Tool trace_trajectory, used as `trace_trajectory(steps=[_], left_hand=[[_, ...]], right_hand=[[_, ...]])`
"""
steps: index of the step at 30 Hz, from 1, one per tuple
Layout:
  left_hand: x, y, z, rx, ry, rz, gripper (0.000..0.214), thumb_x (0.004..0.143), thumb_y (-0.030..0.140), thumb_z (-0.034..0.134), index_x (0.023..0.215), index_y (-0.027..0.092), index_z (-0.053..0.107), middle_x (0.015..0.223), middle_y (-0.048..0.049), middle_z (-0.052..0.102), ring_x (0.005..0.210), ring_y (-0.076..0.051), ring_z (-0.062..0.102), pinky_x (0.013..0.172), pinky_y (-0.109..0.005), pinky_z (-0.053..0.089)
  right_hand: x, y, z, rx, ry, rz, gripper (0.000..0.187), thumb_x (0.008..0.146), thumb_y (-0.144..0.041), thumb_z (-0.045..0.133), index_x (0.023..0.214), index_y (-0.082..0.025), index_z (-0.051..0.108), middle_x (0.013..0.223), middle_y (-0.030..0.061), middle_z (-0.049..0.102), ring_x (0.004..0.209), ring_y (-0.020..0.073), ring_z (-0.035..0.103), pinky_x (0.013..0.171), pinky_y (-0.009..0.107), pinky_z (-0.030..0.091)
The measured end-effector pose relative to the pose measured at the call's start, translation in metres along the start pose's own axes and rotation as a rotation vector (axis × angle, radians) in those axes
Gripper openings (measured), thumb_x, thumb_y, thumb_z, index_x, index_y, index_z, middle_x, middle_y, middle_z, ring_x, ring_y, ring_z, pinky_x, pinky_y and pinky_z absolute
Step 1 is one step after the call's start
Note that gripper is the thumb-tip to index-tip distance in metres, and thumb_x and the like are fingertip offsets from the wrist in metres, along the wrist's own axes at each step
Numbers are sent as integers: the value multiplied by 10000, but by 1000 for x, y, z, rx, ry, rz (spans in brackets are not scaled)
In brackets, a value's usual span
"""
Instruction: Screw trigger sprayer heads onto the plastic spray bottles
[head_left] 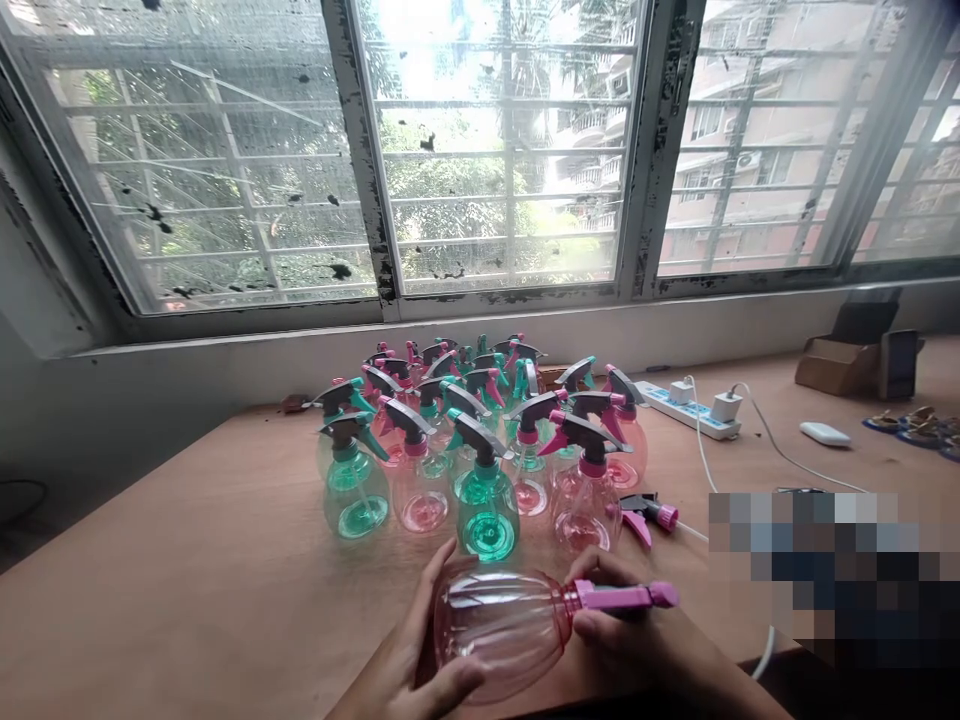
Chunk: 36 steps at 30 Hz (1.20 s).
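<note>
A clear pink spray bottle [499, 625] lies on its side near the table's front edge, its pink trigger head [626, 597] pointing right. My left hand [409, 665] wraps round the bottle's rounded base. My right hand [626, 635] grips the neck and the trigger head. Just behind stands a cluster of several upright green and pink spray bottles [480, 440]. A loose pink and grey trigger head [646, 513] lies on the table to the right of the cluster.
The wooden table [187, 580] runs under a wide barred window [495, 150]. A white power strip [694, 408] with plugs and cables, a white mouse-like item [823, 434], a cardboard box [844, 362] and a blurred patch [832, 570] sit at the right.
</note>
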<state>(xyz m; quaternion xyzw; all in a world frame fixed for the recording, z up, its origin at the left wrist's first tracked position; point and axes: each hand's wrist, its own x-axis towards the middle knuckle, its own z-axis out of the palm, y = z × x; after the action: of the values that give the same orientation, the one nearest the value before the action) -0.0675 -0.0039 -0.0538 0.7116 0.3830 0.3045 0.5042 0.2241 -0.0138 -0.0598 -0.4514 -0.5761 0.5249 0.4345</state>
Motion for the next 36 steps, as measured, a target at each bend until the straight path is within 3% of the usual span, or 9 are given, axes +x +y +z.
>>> trace_trajectory(steps=[3,6,12,16,20,26,30,34,36], left_hand=[[-4,6,4,56,3,6,1044,865,521,769,1639,336,93,1717,-47,275,1587,-325,209,1303,-442,184],[-4,3,5,58,8,55,1174,806,530,826,1648,329,34,1727,-58,242,1582,-352,216,1306,-464,169],[2,-10,-3,-3,-33,43,931,900,753,517,1630,265,208,1683,-99,351,1554,-398,282,1280,-532,221],[1,-3,1,14,-36,51,1043,822,638,746,1624,294,174,1673,-105,363,1529,-382,347,1280,-521,232],[-2,7,6,48,3,82,1105,800,585,803,1638,330,130,1696,-70,319,1555,-376,285,1294,-510,185],[2,-2,-4,-1,-18,34,933,885,782,502,1612,248,264,1651,-138,400,1536,-399,321,1272,-572,206],[1,-2,-3,14,-29,23,876,871,675,657,1576,292,307,1637,-118,419,1497,-385,397,1261,-548,272],[-1,-2,0,79,6,27,1002,822,504,808,1613,323,219,1660,-103,371,1523,-384,346,1275,-541,250],[0,-3,0,72,-2,33,1026,816,535,801,1622,329,200,1670,-90,358,1530,-401,326,1274,-554,244]], right_hand=[[2,2,0,18,8,23,355,732,-544,779,854,-262,601,613,-46,588,518,166,512,538,294,408],[2,3,0,14,10,19,356,732,-528,788,857,-260,591,632,-42,599,521,160,517,534,289,404],[-1,2,0,-32,-1,-69,281,717,-380,835,813,-222,624,742,-30,609,650,152,500,595,268,383],[1,6,-1,31,-2,-39,312,728,-462,810,820,-238,613,683,-38,596,600,158,516,560,273,391],[3,9,0,106,-30,24,326,749,-463,798,856,-238,587,621,-55,586,510,134,486,513,257,352],[0,6,0,19,-4,-95,282,716,-392,846,804,-221,640,741,-24,613,646,159,493,576,267,371],[0,6,0,40,10,-72,298,716,-418,844,819,-219,646,734,-22,624,641,163,511,585,273,376],[2,7,-1,125,1,-10,335,758,-486,798,836,-224,604,629,-42,613,526,138,489,514,268,334],[3,8,-1,139,-4,-18,332,772,-487,789,827,-224,594,609,-50,608,500,126,477,502,263,318]])
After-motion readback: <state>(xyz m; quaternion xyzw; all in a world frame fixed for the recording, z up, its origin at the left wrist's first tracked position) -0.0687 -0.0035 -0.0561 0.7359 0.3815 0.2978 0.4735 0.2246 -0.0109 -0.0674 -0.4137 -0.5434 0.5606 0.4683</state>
